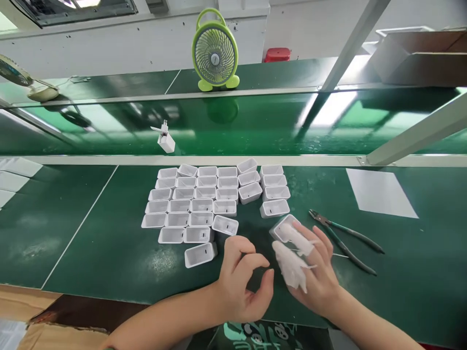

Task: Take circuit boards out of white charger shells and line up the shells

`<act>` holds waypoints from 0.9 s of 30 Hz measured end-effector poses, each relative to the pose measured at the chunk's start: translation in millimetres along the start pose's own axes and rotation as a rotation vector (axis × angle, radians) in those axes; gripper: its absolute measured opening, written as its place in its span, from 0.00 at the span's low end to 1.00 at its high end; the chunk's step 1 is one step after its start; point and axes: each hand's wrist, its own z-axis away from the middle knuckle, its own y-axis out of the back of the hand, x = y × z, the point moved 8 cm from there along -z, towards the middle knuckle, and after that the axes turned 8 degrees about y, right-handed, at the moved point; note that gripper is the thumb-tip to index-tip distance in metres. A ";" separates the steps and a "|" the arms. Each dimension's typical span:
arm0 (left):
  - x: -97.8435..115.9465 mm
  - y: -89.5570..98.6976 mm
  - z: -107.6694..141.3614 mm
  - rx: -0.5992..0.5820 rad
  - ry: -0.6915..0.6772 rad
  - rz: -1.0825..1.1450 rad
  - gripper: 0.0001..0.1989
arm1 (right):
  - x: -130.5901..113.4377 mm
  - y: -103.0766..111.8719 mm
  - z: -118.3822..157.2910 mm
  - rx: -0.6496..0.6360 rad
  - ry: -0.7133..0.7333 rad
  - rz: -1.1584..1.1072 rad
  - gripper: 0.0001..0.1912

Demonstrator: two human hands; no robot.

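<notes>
My right hand (310, 267), its thumb and index finger wrapped in white material, is at a small white open-topped plastic box (273, 232). The wrapped fingertips appear to pinch the box's near wall; they partly hide it. Close by on the left, my left hand (246, 284) is held above the green table with curled fingers apart from the thumb and nothing between them. Rows of similar white boxes (178, 220) stand beyond both hands, most with a small dark slot in the bottom. A single white box (200, 255) sits angled at the near end of the rows.
Green-handled cutting pliers (350, 243) lie open right of my right hand, with a thin white strip (341, 255) beside them. A white sheet (381, 193) lies farther right. A green fan (215, 58) and a cardboard box (419, 63) stand on the shelf; a white plug (166, 142) is behind.
</notes>
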 end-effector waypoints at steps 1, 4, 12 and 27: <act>-2.5 -1.1 -1.0 -0.010 0.013 0.001 0.10 | 6.0 4.0 1.2 0.037 -0.034 -0.006 0.18; -12.0 -2.9 -7.4 -0.014 0.083 0.008 0.11 | 19.7 10.6 3.2 0.094 -0.086 0.047 0.23; -28.0 -8.4 -11.6 -0.094 0.220 0.072 0.10 | 26.4 1.2 2.4 0.031 -0.130 0.010 0.24; -31.1 -18.2 -19.6 -0.176 0.231 -0.030 0.10 | 26.6 -1.0 -0.2 0.037 -0.101 -0.030 0.30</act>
